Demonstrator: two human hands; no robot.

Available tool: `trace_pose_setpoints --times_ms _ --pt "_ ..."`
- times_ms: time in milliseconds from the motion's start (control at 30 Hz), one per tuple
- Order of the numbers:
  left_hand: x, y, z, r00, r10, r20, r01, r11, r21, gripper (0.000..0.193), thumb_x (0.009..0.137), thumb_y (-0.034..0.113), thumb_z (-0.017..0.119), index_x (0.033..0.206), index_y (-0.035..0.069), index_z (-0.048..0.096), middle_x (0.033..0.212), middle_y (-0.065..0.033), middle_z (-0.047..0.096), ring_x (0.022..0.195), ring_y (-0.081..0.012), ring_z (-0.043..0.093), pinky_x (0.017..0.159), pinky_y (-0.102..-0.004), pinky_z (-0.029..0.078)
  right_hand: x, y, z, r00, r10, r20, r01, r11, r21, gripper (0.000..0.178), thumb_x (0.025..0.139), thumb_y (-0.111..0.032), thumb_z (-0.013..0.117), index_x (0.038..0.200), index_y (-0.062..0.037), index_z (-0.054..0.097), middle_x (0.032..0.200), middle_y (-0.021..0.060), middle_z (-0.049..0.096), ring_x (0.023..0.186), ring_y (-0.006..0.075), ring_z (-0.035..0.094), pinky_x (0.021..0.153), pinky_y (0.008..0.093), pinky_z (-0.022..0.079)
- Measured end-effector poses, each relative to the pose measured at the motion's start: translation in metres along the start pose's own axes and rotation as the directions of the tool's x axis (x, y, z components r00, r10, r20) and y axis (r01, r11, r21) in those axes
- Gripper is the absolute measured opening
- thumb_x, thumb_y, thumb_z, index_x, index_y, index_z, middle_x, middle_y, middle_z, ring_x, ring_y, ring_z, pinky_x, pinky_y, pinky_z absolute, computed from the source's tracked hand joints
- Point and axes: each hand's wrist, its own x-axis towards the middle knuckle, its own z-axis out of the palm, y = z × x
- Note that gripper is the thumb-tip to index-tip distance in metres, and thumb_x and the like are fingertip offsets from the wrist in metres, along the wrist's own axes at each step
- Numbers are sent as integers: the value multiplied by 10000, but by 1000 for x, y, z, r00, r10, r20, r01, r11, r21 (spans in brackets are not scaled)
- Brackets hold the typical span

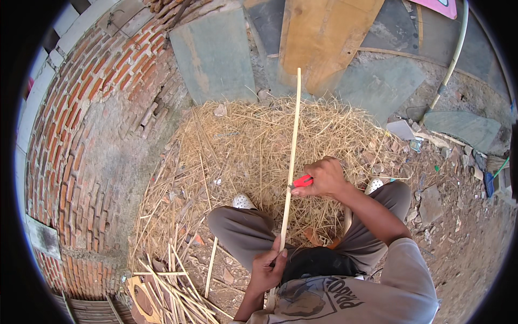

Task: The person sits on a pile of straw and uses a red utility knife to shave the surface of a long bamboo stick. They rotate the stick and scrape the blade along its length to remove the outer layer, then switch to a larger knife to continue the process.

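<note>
A long, pale strip of split wood or bamboo point(294, 129) runs away from my lap, nearly upright in the head view. Its near end is pinched in my left hand point(267, 268), close to my body. My right hand point(325, 179) is closed round a red-handled utility knife point(302, 182). The knife's blade end touches the strip about midway along the visible length. Below both hands are my bent knees in grey-brown trousers point(240, 229), with a dark cloth point(313, 263) across the lap.
Thin straw-like shavings point(237, 140) cover the ground ahead. Several cut strips point(175, 297) lie in a pile at lower left. A brick wall point(75, 140) rises on the left. Flat boards point(216, 62) lean at the back, and rubble point(431, 205) lies to the right.
</note>
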Motion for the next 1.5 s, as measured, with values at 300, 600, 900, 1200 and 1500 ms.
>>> trace_pose_setpoints --times_ms 300,600,900,1200,1500 --pt "-8 -3 0 999 -27 38 26 1000 7 421 907 -5 589 1324 -19 532 605 61 407 564 -14 348 499 -189 316 3 24 -2 957 284 63 -276 955 -108 736 723 -809 544 568 -93 610 433 75 507 407 274 560 425 392 440" --pt "-20 -2 -13 997 40 70 -45 997 68 404 880 -38 605 1282 -50 564 608 57 458 562 -11 373 513 -182 323 4 26 1 981 187 56 -179 977 -114 726 727 -813 537 553 -112 613 432 73 501 404 265 551 414 393 435" --pt "-36 0 -24 981 97 165 -104 994 34 401 870 -39 622 1267 -65 569 593 33 477 545 -17 394 514 -185 331 9 55 -15 940 338 -50 -342 928 -150 729 752 -788 534 594 -84 640 465 107 527 471 290 583 469 414 459" --pt "-77 2 -41 970 40 241 -39 999 -11 443 847 -70 625 1284 -62 555 629 -8 591 553 -9 445 514 -181 346 20 101 -37 753 650 -101 -658 742 -131 810 782 -813 450 676 -46 686 560 164 600 605 342 638 602 465 490" --pt "-111 7 -61 946 -63 319 79 996 -39 468 836 -62 637 1296 -33 556 557 -23 535 493 -37 440 494 -200 356 19 142 -58 450 860 -239 -888 460 -17 917 829 -826 299 716 -2 685 695 234 643 773 377 663 707 477 493"
